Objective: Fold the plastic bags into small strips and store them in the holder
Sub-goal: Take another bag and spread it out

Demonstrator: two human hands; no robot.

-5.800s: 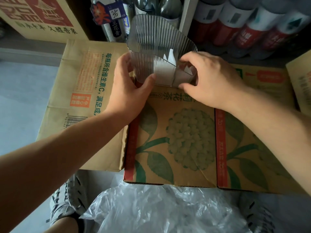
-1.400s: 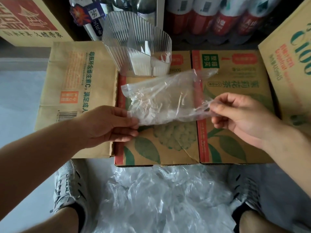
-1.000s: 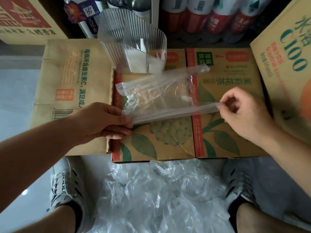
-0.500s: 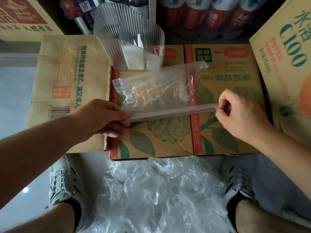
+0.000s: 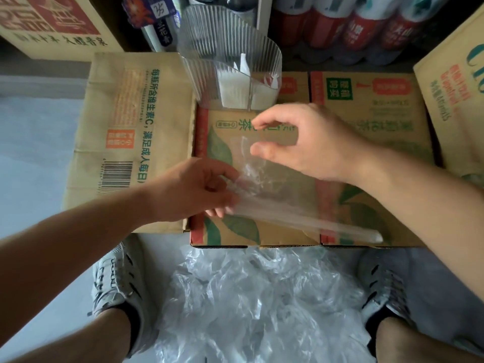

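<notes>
- One bag (image 5: pixel 275 205) lay part-folded on the box (image 5: pixel 372 121), its near edge a long flat band running toward your right.
- Your left hand (image 5: pixel 193 189) pinched the bag's left end, fingers (image 5: pixel 222 176) clamped on the film. Your right hand (image 5: pixel 309 145) hovered over the upper part, thumb and forefinger apart, gripping nothing I could see.
- I judged the film nearly weightless, limp and slick, so it would spring open unless you pressed each crease flat. It was best taken at the two ends of the band and pulled taut.
- One holder (image 5: pixel 209 48) stood at the box's far edge with folded strips (image 5: pixel 233 87) inside; I could not tell how many.
- A heap (image 5: pixel 248 305) of loose bags lay on the floor between your shoes, too tangled to count.
</notes>
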